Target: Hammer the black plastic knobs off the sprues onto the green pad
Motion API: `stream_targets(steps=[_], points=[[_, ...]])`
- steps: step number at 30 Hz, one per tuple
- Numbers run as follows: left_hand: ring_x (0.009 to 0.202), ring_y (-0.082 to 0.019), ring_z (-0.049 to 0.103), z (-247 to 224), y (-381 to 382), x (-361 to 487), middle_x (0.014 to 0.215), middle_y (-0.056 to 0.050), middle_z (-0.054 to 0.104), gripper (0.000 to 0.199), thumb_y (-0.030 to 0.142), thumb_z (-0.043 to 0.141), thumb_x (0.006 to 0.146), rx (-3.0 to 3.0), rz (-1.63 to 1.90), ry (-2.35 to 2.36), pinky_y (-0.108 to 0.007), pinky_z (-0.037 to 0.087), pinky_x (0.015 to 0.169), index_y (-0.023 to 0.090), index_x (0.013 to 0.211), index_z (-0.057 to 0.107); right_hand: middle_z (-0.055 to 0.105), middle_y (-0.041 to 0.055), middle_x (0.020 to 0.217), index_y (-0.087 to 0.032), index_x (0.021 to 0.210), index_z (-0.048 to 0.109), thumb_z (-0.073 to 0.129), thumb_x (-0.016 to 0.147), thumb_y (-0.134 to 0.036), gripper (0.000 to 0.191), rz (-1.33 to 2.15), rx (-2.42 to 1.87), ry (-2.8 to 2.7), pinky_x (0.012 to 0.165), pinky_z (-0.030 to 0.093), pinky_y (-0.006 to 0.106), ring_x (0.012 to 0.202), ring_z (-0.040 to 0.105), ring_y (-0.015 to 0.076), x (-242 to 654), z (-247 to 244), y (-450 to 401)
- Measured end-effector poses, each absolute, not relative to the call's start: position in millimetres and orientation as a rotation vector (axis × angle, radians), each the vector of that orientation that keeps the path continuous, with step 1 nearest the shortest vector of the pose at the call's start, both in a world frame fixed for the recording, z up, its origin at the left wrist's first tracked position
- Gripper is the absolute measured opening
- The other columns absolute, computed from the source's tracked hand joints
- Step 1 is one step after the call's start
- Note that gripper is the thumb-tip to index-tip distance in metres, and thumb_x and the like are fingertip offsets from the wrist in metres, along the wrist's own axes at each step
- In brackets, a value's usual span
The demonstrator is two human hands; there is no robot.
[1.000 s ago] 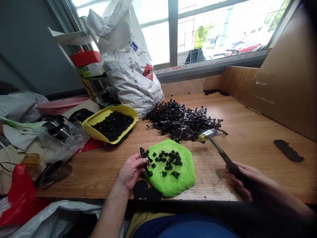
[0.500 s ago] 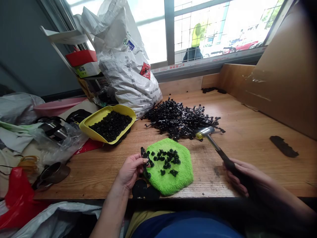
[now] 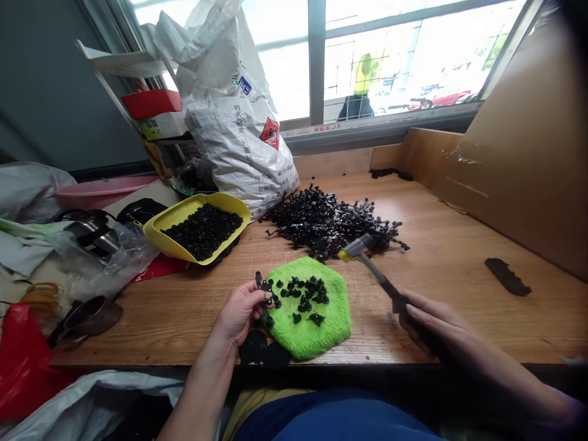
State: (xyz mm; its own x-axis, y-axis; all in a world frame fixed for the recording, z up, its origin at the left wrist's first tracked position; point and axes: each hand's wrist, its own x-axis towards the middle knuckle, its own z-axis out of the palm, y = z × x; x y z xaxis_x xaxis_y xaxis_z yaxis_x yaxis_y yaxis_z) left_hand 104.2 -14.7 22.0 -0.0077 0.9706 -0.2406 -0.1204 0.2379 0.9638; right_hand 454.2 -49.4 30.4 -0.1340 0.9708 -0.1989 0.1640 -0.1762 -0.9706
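Head view — hammer point(image 3: 383, 278) in right hand point(image 3: 432, 313)

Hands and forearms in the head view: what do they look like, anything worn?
The left hand and right hand are gloveless; no watch shows. The left forearm shows no sleeve; the right forearm blurs toward the edge, so a sleeve there is unclear.

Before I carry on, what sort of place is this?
Probably a workshop bench by a window: a heap of small black parts on the wooden tabletop, a yellow tray of black pieces, and a hammer in the right hand.
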Motion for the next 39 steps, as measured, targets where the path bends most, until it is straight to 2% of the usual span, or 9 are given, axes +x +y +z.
stream_targets(steps=[2,4,7,13,20,25,30,34,39], points=[[0.045,-0.006,0.049,22,-14,104,0.056,-0.001,0.059,0.017,0.019,0.065,0.062,0.921,1.105,1.241,-0.013,0.021,0.036,0.012,0.071,0.054,0.059,0.0041,0.095,-0.028,0.104,0.06,0.061,0.076,-0.045,0.033,1.205,-1.418,-1.643,0.059,0.044,0.024,0.076,0.053,0.0193,444,46,-46],[0.046,-0.006,0.049,21,-13,104,0.057,-0.001,0.059,0.016,0.02,0.065,0.061,0.904,1.103,1.237,-0.013,0.02,0.036,0.012,0.071,0.054,0.059,0.0031,0.086,-0.028,0.104,0.059,0.05,0.085,-0.042,0.026,1.07,-1.291,-1.994,0.06,0.042,0.026,0.071,0.053,0.0186,428,59,-40],[0.046,-0.006,0.049,21,-13,103,0.058,-0.002,0.06,0.015,0.02,0.063,0.061,0.899,1.085,1.226,-0.013,0.02,0.037,0.012,0.071,0.055,0.058,0.0017,0.074,-0.025,0.094,0.057,0.039,0.091,-0.035,0.021,0.838,-1.095,-2.336,0.059,0.036,0.026,0.065,0.052,0.0176,401,64,-30],[0.036,-0.002,0.035,21,-13,103,0.052,-0.001,0.058,0.012,0.019,0.062,0.061,0.928,1.091,1.226,-0.015,0.018,0.036,0.011,0.066,0.055,0.05,0.0001,0.061,-0.022,0.08,0.046,0.033,0.092,-0.029,0.019,0.507,-1.148,-2.539,0.05,0.025,0.027,0.051,0.043,0.0155,379,50,-22],[0.047,-0.007,0.051,20,-12,102,0.057,-0.001,0.058,0.015,0.019,0.063,0.061,0.881,1.076,1.17,-0.013,0.02,0.037,0.012,0.071,0.054,0.049,0.0004,0.066,-0.023,0.086,0.04,0.027,0.094,-0.026,0.015,0.539,-1.073,-2.402,0.054,0.031,0.027,0.056,0.046,0.0159,377,69,-27],[0.044,-0.007,0.049,20,-12,101,0.054,-0.002,0.057,0.016,0.021,0.063,0.061,0.926,1.053,1.231,-0.013,0.02,0.035,0.01,0.071,0.056,0.047,-0.0007,0.057,-0.022,0.077,0.043,0.031,0.092,-0.028,0.02,0.434,-1.179,-2.574,0.047,0.026,0.027,0.047,0.041,0.0154,373,65,-25],[0.042,-0.005,0.046,21,-12,101,0.055,-0.002,0.059,0.018,0.02,0.064,0.06,0.913,1.037,1.197,-0.013,0.019,0.035,0.011,0.072,0.056,0.054,0.0022,0.071,-0.021,0.098,0.044,0.025,0.094,-0.028,0.02,0.502,-1.065,-2.367,0.055,0.035,0.026,0.059,0.051,0.0168,373,74,-26],[0.039,-0.004,0.041,20,-10,100,0.051,-0.003,0.058,0.016,0.02,0.062,0.061,0.927,1.03,1.238,-0.013,0.02,0.034,0.01,0.072,0.056,0.048,-0.0002,0.059,-0.021,0.081,0.045,0.03,0.092,-0.029,0.021,0.385,-1.211,-2.578,0.049,0.031,0.027,0.049,0.044,0.0157,372,64,-24],[0.041,-0.004,0.044,16,-10,99,0.055,-0.002,0.058,0.016,0.02,0.062,0.062,0.902,1.046,1.185,-0.012,0.02,0.035,0.01,0.074,0.055,0.051,0.0009,0.069,-0.021,0.089,0.044,0.027,0.094,-0.031,0.02,0.525,-1.115,-2.411,0.055,0.034,0.026,0.058,0.047,0.0155,378,70,-26]])
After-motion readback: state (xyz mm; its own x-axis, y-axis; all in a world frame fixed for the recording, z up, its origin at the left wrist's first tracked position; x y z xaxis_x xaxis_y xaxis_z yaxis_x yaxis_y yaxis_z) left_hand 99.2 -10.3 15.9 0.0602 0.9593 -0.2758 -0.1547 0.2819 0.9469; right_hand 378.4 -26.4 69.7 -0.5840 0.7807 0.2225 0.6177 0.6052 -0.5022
